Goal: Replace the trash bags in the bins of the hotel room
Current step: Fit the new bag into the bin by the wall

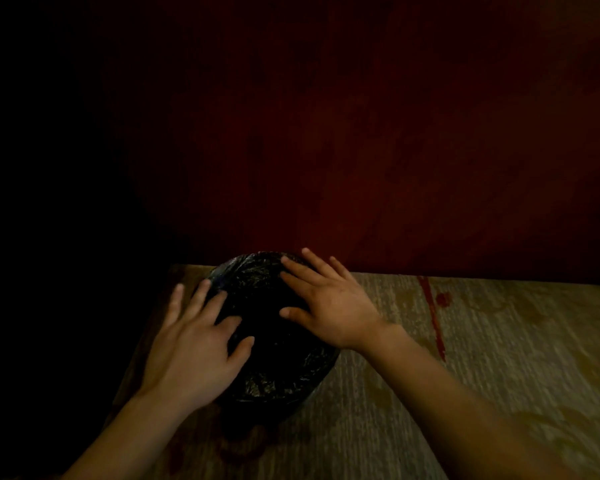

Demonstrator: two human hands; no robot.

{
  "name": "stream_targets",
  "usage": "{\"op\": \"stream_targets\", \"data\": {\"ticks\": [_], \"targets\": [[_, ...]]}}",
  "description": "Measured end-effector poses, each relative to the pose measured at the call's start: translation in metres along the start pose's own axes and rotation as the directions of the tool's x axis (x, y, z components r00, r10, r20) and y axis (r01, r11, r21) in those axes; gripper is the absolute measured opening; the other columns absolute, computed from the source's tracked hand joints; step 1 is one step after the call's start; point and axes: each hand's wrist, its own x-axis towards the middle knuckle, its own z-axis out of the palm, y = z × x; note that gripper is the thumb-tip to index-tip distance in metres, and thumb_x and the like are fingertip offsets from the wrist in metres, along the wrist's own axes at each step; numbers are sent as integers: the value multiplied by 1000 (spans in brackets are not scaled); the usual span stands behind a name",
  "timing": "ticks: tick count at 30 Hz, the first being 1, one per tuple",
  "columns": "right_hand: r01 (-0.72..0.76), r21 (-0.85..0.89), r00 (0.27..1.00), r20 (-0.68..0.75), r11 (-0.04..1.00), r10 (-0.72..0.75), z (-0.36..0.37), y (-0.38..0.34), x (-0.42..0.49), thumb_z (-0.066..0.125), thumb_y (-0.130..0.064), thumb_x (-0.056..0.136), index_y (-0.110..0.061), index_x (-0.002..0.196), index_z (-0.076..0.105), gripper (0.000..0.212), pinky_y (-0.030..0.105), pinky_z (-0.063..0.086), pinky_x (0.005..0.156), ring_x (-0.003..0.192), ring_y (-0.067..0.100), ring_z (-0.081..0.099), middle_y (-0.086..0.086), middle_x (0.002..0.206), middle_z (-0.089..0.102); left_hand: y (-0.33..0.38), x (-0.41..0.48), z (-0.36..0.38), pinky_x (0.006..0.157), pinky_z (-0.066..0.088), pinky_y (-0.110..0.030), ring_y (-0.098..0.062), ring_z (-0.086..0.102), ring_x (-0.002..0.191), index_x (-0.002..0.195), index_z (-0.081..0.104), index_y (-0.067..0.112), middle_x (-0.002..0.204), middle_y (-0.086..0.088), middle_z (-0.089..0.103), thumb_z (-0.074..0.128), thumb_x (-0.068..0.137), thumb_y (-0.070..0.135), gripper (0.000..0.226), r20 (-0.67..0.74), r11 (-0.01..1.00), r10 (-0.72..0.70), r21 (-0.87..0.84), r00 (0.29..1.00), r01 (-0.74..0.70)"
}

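A small round bin (274, 407) stands on the carpet close to a dark red wall. A crinkled black trash bag (278, 362) lines it and wraps over its rim. My left hand (194, 344) hovers over the bin's left rim, fingers spread, holding nothing. My right hand (329, 299) lies flat over the far right part of the rim, fingers apart, its thumb over the bag's opening. Whether the hands touch the bag I cannot tell. The inside of the bin is too dark to see.
The dark red wall (361, 150) rises right behind the bin. The beige patterned carpet (482, 341) with a red line stretches to the right. The left side of the view is black shadow.
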Motion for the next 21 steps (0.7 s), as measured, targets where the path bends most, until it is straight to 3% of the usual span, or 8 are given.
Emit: {"op": "stream_targets", "data": {"ticks": [5, 9, 12, 15, 16, 18, 20, 21], "targets": [[-27, -43, 986, 161, 999, 33, -4, 8, 4, 20, -68, 96, -31, 158, 0, 74, 51, 2, 123, 149, 16, -24, -21, 162, -17, -3, -1, 10, 118, 10, -53, -29, 27, 147, 123, 69, 24, 144, -12, 54, 22, 93, 68, 71, 43, 999, -20, 41, 999, 18], [-9, -11, 1000, 2, 1000, 9, -6, -5, -7, 20, -72, 95, -29, 158, 10, 77, 52, -1, 123, 150, 20, -24, -18, 165, -7, 3, -2, -7, 120, 11, -50, -29, 25, 148, 133, 61, 22, 150, -9, 47, 24, 93, 65, 70, -9, 997, 21, -73, 1000, -22], [211, -13, 977, -4, 977, -211, -15, -23, -21, 26, -71, 95, -25, 156, 22, 76, 49, 2, 123, 153, 15, -10, -11, 166, 10, 12, -9, -19, 121, 2, -36, -17, 26, 148, 135, 57, 28, 151, 3, 44, 8, 91, 73, 81, 26, 961, 108, -259, 994, -98], [429, 3, 894, 139, 903, -426, -20, -35, -38, 34, -69, 94, -22, 151, 36, 74, 43, 5, 124, 152, 14, 14, -3, 160, 33, 14, -19, -19, 118, -7, -27, 3, 41, 131, 119, 63, 35, 128, 19, 58, -23, 74, 79, 107, 164, 938, 231, -300, 959, -175], [476, -6, 866, 174, 879, -468, -18, -34, -46, 34, -67, 96, -21, 145, 46, 68, 42, 11, 124, 146, 15, 29, -2, 151, 46, 13, -22, -19, 118, -8, -28, 4, 45, 124, 114, 65, 35, 119, 18, 63, -26, 71, 80, 111, 219, 940, 265, -277, 939, -200], [530, -62, 839, 188, 846, -511, -9, -29, -58, 33, -58, 101, -20, 117, 64, 51, 43, 38, 112, 112, 18, 60, -1, 114, 68, 12, -26, -19, 119, -6, -34, 0, 54, 111, 99, 69, 29, 100, 12, 68, -21, 73, 84, 108, 302, 942, 318, -206, 899, -264], [522, -118, 852, 121, 845, -510, 1, -24, -64, 38, -43, 102, -21, 94, 68, 38, 39, 53, 89, 82, 18, 65, -4, 86, 69, 13, -29, -19, 119, -5, -37, -5, 56, 105, 91, 69, 24, 91, 9, 67, -7, 78, 87, 100, 334, 936, 350, -156, 875, -315], [513, -127, 858, 92, 849, -505, 4, -22, -64, 41, -40, 101, -21, 92, 68, 35, 37, 54, 85, 79, 17, 65, -5, 83, 69, 12, -29, -20, 120, -4, -38, -6, 55, 107, 92, 70, 24, 93, 9, 67, -1, 81, 87, 95, 327, 934, 355, -152, 875, -323]]}}
